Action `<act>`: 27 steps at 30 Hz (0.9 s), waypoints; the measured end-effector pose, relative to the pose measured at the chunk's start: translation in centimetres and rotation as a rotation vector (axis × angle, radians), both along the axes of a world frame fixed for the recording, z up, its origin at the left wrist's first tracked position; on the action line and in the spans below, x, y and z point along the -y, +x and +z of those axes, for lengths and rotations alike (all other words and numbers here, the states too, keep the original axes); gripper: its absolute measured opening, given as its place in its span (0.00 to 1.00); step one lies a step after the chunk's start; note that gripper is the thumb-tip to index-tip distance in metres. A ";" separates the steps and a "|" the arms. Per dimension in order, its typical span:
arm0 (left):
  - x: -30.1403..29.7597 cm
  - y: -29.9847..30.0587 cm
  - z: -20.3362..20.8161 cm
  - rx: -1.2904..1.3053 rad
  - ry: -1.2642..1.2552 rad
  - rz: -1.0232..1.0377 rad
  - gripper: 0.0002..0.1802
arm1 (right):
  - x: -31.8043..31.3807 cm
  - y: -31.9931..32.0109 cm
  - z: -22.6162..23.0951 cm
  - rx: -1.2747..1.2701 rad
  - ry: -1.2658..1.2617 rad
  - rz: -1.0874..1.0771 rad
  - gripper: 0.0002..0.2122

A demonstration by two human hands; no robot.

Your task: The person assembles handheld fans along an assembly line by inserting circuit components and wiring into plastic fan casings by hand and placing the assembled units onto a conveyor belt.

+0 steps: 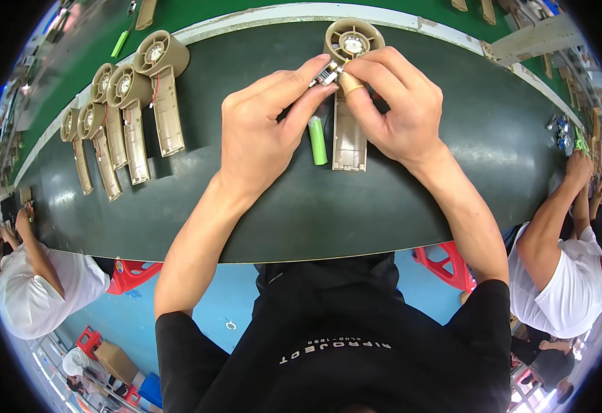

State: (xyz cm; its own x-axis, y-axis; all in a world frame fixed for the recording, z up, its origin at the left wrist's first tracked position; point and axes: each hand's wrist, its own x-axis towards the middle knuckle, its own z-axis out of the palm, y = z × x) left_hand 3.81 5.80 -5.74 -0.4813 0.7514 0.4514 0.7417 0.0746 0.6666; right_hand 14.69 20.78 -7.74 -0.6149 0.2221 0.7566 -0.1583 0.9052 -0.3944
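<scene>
Between thumb and forefinger, my left hand [266, 113] pinches a small circuit board [326, 73] with metal parts on it. The fingertips of my right hand [401, 103] are closed at the board's right end, where a thin wire seems to be; their grip partly hides it. A yellowish band wraps one finger of the right hand. Beneath both hands lies a tan fan housing [349, 148], its round fan head [354, 38] at the far end and its open handle toward me. A green cylindrical battery [317, 141] rests beside that handle, on its left.
Several similar tan fan housings [170, 113] lie on the dark green table [411, 220] to the left. At the right edge a co-worker's hand [578, 168] is near green batteries [580, 141]. Another co-worker [46, 282] sits at the left. Red stools [445, 265] stand below the table edge.
</scene>
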 end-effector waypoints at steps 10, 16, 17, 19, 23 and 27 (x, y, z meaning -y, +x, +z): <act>0.2 0.1 0.0 -0.102 0.000 -0.032 0.18 | 0.0 0.0 -0.4 0.011 -0.018 0.004 0.06; -0.1 0.3 -0.4 -0.092 0.042 -0.031 0.16 | 0.2 0.2 -0.2 -0.036 0.019 -0.017 0.08; -0.2 0.3 -0.5 -0.082 0.063 -0.035 0.16 | 0.2 0.1 -0.3 -0.036 0.020 -0.016 0.08; -0.2 0.1 -0.6 -0.094 0.068 -0.041 0.17 | 0.1 0.0 -0.5 -0.042 0.077 -0.016 0.08; -0.1 -0.4 -1.0 -0.115 0.080 -0.083 0.18 | 0.1 -0.2 -0.6 -0.060 0.083 -0.024 0.08; -0.3 -0.4 -1.0 -0.152 0.091 -0.099 0.18 | -0.1 -0.1 -0.6 -0.073 0.123 -0.032 0.07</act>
